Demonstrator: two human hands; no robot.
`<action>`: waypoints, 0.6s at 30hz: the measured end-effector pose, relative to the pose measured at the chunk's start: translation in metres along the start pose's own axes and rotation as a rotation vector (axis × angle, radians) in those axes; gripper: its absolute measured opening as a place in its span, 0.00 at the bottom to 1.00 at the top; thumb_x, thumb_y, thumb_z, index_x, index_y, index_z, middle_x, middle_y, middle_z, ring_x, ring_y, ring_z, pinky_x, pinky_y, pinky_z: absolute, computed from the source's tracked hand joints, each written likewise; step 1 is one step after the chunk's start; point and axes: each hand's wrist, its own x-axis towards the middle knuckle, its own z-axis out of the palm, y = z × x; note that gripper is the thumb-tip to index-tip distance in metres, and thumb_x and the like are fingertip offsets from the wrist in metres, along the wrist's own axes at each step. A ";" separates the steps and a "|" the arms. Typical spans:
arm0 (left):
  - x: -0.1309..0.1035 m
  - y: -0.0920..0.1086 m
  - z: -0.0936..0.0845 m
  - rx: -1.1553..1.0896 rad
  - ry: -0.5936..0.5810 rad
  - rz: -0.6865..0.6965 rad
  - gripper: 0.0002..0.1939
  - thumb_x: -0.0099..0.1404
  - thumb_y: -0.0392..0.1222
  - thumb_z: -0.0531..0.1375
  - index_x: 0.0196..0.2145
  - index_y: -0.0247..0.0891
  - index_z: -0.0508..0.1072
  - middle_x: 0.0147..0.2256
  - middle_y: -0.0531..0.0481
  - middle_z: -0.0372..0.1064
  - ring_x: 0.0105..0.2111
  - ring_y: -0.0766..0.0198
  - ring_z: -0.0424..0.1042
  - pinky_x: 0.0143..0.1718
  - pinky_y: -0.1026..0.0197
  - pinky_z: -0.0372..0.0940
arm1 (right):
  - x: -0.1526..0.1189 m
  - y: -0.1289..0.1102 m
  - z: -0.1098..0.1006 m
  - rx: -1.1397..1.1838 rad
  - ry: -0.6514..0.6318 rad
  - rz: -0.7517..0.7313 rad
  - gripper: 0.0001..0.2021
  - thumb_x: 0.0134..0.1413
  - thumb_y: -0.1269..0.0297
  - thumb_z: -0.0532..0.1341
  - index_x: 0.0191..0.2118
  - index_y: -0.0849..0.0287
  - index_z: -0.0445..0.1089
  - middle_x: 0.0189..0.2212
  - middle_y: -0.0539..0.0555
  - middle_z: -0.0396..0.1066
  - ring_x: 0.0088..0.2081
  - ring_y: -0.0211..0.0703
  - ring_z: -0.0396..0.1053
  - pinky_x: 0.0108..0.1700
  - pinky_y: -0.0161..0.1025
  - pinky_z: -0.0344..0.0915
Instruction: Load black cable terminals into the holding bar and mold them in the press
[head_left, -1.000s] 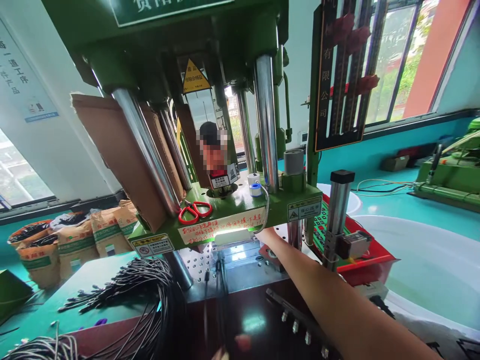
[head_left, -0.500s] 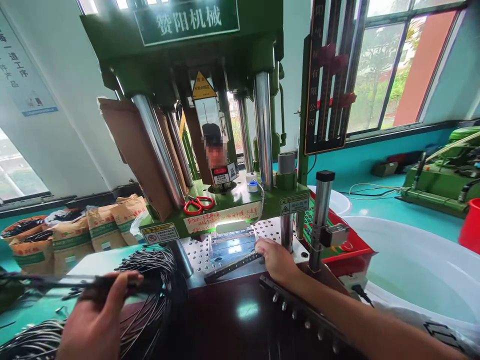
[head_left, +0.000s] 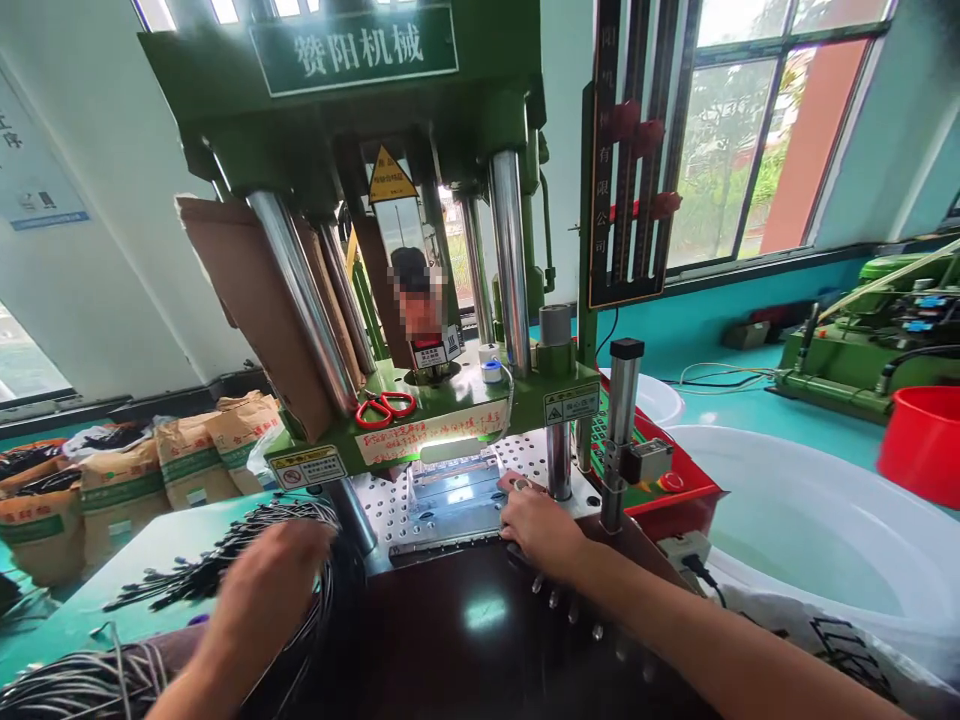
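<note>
Press (head_left: 390,250): tall green column machine, platen raised, lit gap beneath; red scissors (head_left: 384,407) lie on its ledge.
Basin (head_left: 825,540): wide white tub, right of the press, well apart from both hands.
Cable bundle (head_left: 247,560): black leads fanned across the teal bench, left of the mould.
Mould plate (head_left: 457,500): steel block on the perforated bed, directly under the light.
Left hand (head_left: 270,570): blurred, laid over the cable bundle; grip cannot be told.
Right hand (head_left: 541,528): fingers curled down, pressing at the mould plate's front right edge.
Judgement: seat parts squarely, keep fingertips out from under the platen.
</note>
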 end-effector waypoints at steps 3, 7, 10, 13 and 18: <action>-0.013 0.038 0.015 -0.216 -0.386 0.504 0.11 0.65 0.42 0.51 0.32 0.45 0.73 0.33 0.50 0.73 0.37 0.60 0.70 0.50 0.57 0.57 | -0.022 -0.001 -0.018 0.034 0.052 0.004 0.06 0.57 0.67 0.60 0.36 0.61 0.75 0.40 0.58 0.74 0.50 0.50 0.66 0.54 0.46 0.60; -0.004 0.038 0.031 -0.193 -0.427 0.360 0.10 0.64 0.42 0.52 0.33 0.41 0.73 0.33 0.47 0.72 0.37 0.57 0.69 0.43 0.57 0.60 | -0.088 0.012 -0.048 0.081 0.105 0.089 0.11 0.61 0.62 0.54 0.41 0.54 0.74 0.40 0.55 0.74 0.44 0.48 0.70 0.47 0.43 0.65; 0.010 0.050 0.041 -0.173 -0.449 0.354 0.11 0.65 0.41 0.52 0.34 0.40 0.73 0.34 0.46 0.72 0.37 0.55 0.70 0.41 0.56 0.60 | -0.149 0.028 -0.058 0.181 0.151 0.277 0.15 0.59 0.54 0.53 0.45 0.49 0.74 0.46 0.54 0.73 0.49 0.51 0.68 0.52 0.47 0.64; 0.022 0.090 0.061 -0.338 -0.416 0.512 0.14 0.66 0.37 0.49 0.43 0.43 0.72 0.39 0.47 0.71 0.40 0.57 0.69 0.43 0.58 0.60 | -0.196 0.037 -0.052 0.212 0.067 0.450 0.18 0.55 0.47 0.55 0.47 0.44 0.73 0.51 0.52 0.71 0.54 0.55 0.65 0.58 0.51 0.61; 0.045 0.150 0.104 -0.398 -0.412 0.577 0.22 0.59 0.30 0.53 0.51 0.44 0.69 0.41 0.45 0.66 0.41 0.54 0.67 0.44 0.55 0.60 | -0.220 0.035 -0.019 0.224 -0.024 0.513 0.24 0.53 0.46 0.57 0.55 0.43 0.68 0.57 0.50 0.65 0.60 0.55 0.58 0.62 0.54 0.55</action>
